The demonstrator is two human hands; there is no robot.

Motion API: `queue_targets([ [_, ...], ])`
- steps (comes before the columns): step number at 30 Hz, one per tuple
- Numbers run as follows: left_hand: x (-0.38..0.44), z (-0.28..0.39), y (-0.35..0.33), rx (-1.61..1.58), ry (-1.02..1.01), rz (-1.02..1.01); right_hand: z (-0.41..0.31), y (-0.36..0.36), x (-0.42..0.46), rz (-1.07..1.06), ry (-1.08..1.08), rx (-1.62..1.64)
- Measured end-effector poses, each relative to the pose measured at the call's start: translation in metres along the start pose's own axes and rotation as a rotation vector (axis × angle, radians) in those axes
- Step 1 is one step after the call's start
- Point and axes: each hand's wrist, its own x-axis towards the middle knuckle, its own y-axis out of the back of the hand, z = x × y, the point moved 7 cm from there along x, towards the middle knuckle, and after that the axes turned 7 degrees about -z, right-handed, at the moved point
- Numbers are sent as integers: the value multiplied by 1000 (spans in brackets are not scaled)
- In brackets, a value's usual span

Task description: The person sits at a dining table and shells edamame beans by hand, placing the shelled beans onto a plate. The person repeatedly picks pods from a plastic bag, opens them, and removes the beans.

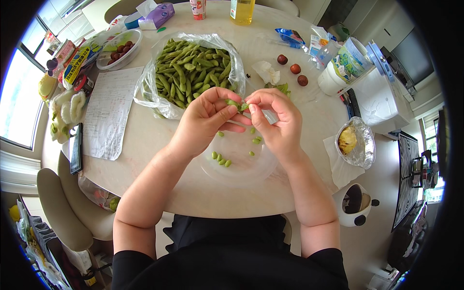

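Between my left hand (212, 114) and my right hand (277, 117) is a green edamame pod (237, 105), pinched by the fingertips of both. The pod looks split, though fingers cover part of it. Below my hands sits a clear shallow plastic bowl (243, 173) with several shelled green beans (221, 160) in it. Just beyond my left hand, an open clear plastic bag (237, 67) holds a heap of whole edamame pods (188, 69). A few emptied-looking green pods (282, 88) lie behind my right hand, partly hidden by it.
Past my right hand lie a crumpled tissue (267, 72) and round dark-red fruits (295, 69). A white tub (335, 78) and a foil tray (364, 148) line the right side. At left are a handwritten paper (110, 112), a phone (75, 148) and a fruit bowl (127, 59).
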Motion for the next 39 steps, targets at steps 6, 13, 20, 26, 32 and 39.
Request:
queue_targets([
  [6,-2,10,7,304,-132,123,-2,-3,1,-32,5,-21],
  [13,-6,17,3,445,-227,204,7,-13,-2,-55,-150,87],
  [20,-5,15,8,284,-215,201,25,-10,-8,-87,-425,248],
  [26,-5,15,9,323,-216,179,29,-6,-7,-93,-434,306],
  [32,-10,35,-2,780,-417,177,32,-8,-9,-139,-470,383],
  [39,-9,36,-5,879,-437,91,39,-17,-12,-175,-526,502],
])
